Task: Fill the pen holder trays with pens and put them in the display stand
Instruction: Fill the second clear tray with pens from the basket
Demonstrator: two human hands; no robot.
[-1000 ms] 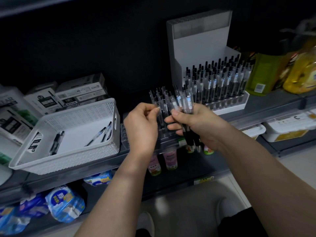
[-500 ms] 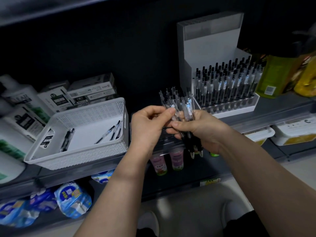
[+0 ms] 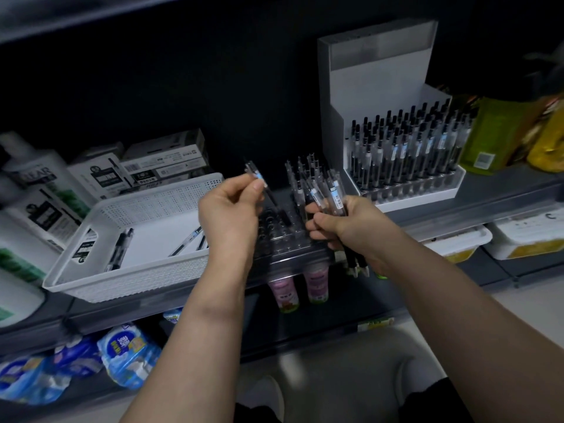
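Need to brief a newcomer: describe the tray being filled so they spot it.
Find the white display stand on the grey shelf. Between it and the white basket, the pen holder tray sits at the front edge. Unlike the stand's packed rows, it is clear, its visible holes empty.

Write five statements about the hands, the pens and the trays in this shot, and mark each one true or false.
1. The left hand pinches a single pen. True.
2. The right hand holds nothing. False: it grips a bundle of pens.
3. The white basket holds a few loose pens. True.
4. The display stand has no pens in it. False: rows of upright pens fill its lower part.
5. The clear tray sits inside the white basket. False: it lies on the shelf beside the basket, under the hands.
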